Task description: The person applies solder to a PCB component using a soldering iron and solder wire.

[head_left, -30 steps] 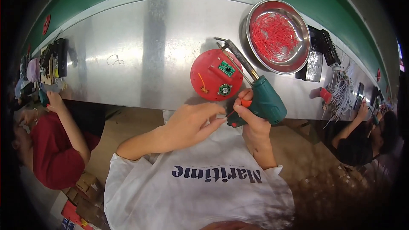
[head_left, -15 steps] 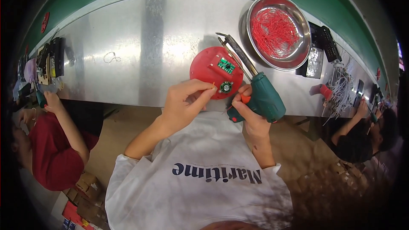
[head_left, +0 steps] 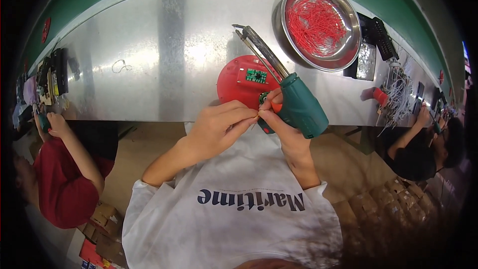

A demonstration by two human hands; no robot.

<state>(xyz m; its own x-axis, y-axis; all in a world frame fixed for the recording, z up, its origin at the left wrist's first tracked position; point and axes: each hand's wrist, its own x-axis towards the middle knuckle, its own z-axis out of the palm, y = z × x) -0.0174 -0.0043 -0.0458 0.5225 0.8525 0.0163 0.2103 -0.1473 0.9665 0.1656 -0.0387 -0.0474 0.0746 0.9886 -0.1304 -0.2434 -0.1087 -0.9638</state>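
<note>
Head view: right hand (head_left: pixel 290 128) is gripping gun (head_left: pixel 304 105), left hand (head_left: pixel 221 123) pinching wire (head_left: pixel 255 124); divided grip possibly risking barrel (head_left: pixel 269 51) sagging onto disc (head_left: pixel 233 83).

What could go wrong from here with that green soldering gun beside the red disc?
1. The right hand holds the green soldering gun while its thumb appears to meet the left hand; its grip might slip.
2. The metal barrel crosses the edge of the red disc in view, near the circuit board; a dip might scrape it, or scorch it if hot, which I can't tell.
3. Swinging right, the barrel might bump the metal bowl of red wires.
</note>
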